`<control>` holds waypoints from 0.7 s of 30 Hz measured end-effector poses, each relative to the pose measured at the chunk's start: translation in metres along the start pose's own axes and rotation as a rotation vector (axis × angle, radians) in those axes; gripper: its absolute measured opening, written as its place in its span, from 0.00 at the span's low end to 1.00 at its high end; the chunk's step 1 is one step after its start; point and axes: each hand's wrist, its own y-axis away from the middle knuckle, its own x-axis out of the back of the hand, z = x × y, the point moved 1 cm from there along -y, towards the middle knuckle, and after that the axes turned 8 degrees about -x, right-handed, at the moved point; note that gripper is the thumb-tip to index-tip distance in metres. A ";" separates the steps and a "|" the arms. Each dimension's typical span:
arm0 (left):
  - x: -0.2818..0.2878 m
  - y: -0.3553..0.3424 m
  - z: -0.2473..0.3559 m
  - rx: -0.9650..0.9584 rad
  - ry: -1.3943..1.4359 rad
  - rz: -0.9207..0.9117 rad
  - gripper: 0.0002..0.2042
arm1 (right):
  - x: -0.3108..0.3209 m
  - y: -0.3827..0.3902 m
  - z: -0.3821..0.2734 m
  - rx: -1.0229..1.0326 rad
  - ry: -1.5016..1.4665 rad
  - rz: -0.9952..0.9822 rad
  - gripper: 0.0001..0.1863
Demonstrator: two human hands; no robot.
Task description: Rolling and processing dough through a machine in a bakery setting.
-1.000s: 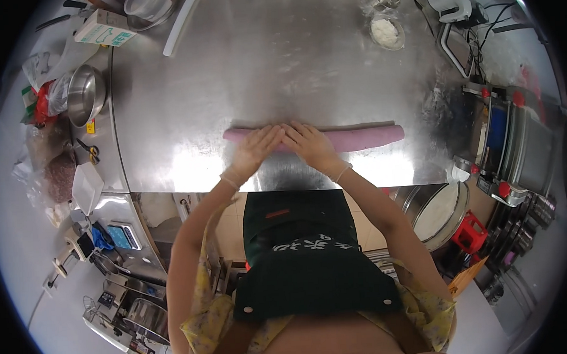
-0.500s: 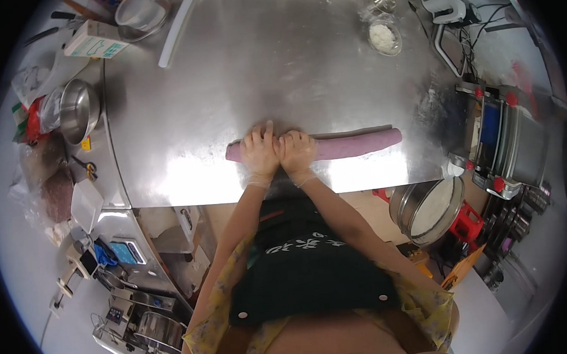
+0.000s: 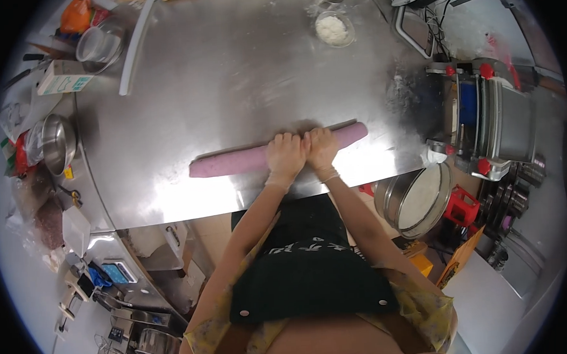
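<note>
A long roll of purple dough (image 3: 229, 162) lies across the steel table near its front edge, its right end tilted slightly away from me. My left hand (image 3: 286, 156) and my right hand (image 3: 321, 149) sit side by side on it, right of its middle. Both seem to be in thin clear gloves. The fingers of each hand curl over the far side of the roll, and the two thumbs meet or nearly meet between them. Under my hands the dough is hidden.
Toward the back are a small bowl of white powder (image 3: 333, 30) and a long white bar (image 3: 137, 47). A steel bowl (image 3: 59, 144) stands at the left, near scissors (image 3: 74, 197). At the right are a machine with red knobs (image 3: 488, 117) and a round metal sieve (image 3: 417, 199).
My hands have shifted rightward along the dough roll, from near its left end to past its middle. The whole view has turned a little, tilting the table and roll.
</note>
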 end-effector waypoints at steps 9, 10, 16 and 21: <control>-0.011 -0.014 0.019 0.026 -0.136 0.176 0.09 | 0.007 -0.012 0.016 -0.044 -0.117 -0.020 0.07; -0.016 -0.017 0.028 0.041 -0.150 0.179 0.09 | 0.010 -0.013 0.023 -0.030 -0.174 -0.018 0.09; -0.054 -0.028 0.062 -0.085 0.028 -0.024 0.07 | 0.032 -0.027 0.086 0.053 -0.035 0.025 0.12; -0.041 -0.030 0.041 0.017 0.270 -0.063 0.15 | 0.023 -0.035 0.088 -0.053 -0.067 -0.203 0.10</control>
